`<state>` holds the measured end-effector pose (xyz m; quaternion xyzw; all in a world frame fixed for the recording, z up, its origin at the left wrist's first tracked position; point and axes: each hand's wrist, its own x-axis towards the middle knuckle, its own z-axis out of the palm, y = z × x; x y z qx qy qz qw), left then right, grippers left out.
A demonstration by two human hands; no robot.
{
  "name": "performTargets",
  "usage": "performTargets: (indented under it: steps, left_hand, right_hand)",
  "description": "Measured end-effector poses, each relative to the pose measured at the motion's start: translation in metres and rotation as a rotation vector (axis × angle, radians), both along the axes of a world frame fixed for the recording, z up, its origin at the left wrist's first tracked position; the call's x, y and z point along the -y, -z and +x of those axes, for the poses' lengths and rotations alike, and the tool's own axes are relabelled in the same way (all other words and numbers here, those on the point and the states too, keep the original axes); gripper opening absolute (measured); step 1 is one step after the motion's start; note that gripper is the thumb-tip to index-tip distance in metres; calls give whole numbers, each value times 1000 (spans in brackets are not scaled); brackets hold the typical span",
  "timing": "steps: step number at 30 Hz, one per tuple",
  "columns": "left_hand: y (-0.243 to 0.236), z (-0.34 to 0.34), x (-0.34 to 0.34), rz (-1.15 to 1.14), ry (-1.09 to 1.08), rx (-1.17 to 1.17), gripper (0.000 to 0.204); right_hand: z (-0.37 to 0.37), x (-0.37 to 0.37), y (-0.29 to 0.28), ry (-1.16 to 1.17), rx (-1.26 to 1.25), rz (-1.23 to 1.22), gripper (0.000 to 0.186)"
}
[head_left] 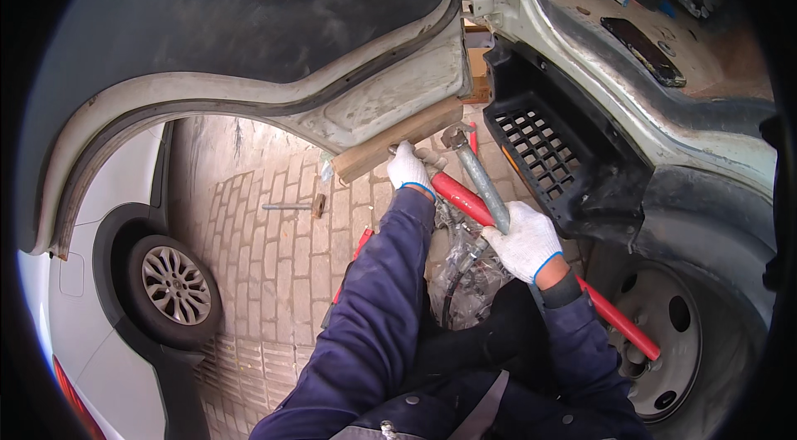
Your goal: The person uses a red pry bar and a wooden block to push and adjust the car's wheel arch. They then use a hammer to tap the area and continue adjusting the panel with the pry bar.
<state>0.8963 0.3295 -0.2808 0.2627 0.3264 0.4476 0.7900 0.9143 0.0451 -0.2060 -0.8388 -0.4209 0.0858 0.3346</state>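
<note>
My right hand, in a white knit glove, is closed around the grey pipe handle of a hammer, whose rusty head points away from me. My left hand, also gloved, has its fingers curled against the near side of a wooden beam. What those fingers pinch, if anything, is too small to make out. That beam lies along the lower edge of the open vehicle door. A long red bar slants beneath the hammer and my right forearm, its lower end in front of the wheel.
Another hammer lies on the brick paving at left. Hoses in clear plastic sit between my arms. A black step with a grid and a steel wheel are at right. A white car stands left.
</note>
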Motion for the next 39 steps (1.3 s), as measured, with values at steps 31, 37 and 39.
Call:
performTargets:
  steps: [31,37,39]
  left_hand:
    - [-5,0,8,-67,-18,5,27]
    - [-13,-2,13,-102,-11,-45,16]
    - [-15,-2,14,-92,-18,-64,17]
  right_hand:
    - [2,1,-2,-5,-19,-13,38]
    - [4,1,-1,7,-36,-31,38]
    - [3,1,-1,7,-38,-14,38]
